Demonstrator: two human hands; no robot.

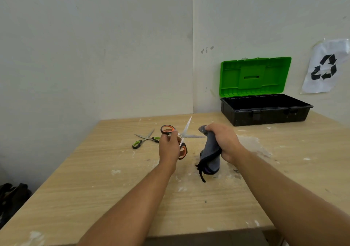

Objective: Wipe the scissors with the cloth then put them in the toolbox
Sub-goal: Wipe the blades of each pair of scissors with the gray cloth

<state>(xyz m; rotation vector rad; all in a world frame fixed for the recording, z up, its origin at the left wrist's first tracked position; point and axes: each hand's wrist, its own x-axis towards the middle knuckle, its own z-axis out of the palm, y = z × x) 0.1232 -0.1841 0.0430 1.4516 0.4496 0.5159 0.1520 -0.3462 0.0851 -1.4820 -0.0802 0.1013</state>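
Observation:
My left hand (169,147) holds a pair of orange-handled scissors (186,132) above the table, gripping them near the pivot with the blades spread wide apart. Just to their right, my right hand (223,141) grips a bunched grey cloth (211,156) that hangs down to the tabletop. The tip of one blade points at the cloth. A second pair of scissors with green handles (144,139) lies open on the table behind my left hand. The toolbox (265,111), black with its green lid raised, stands at the back right against the wall.
The wooden table (113,179) carries white paint smears and dust, thickest right of the cloth. Walls close the table in at the back and right. A sheet with a recycling sign (324,67) hangs on the right wall. Dark items (11,194) lie on the floor at left.

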